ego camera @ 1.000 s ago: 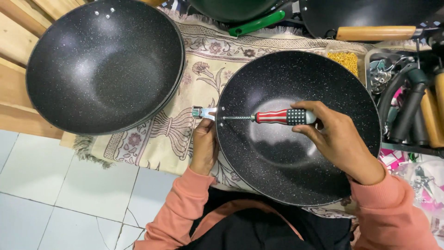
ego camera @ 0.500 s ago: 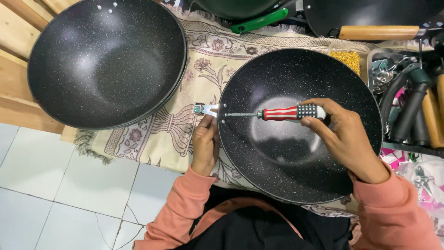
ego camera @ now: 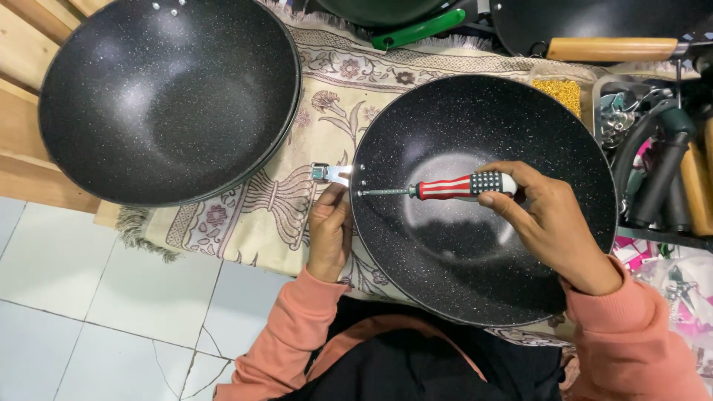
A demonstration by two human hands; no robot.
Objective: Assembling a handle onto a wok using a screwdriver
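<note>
Seen from above, a black speckled wok (ego camera: 483,200) rests on a patterned cream cloth (ego camera: 297,200); the right hand (ego camera: 549,223) is closed around a screwdriver (ego camera: 445,187) with a red, white and black handle, its tip pressed to the wok's inner wall at the left rim; the left hand (ego camera: 329,234), outside that rim, pinches a small metal bracket (ego camera: 327,173) against the wok; the hands are apart; a second black wok (ego camera: 171,96) sits upper left on wooden slats (ego camera: 22,44); loose pan handles (ego camera: 661,171) lie at right.
</note>
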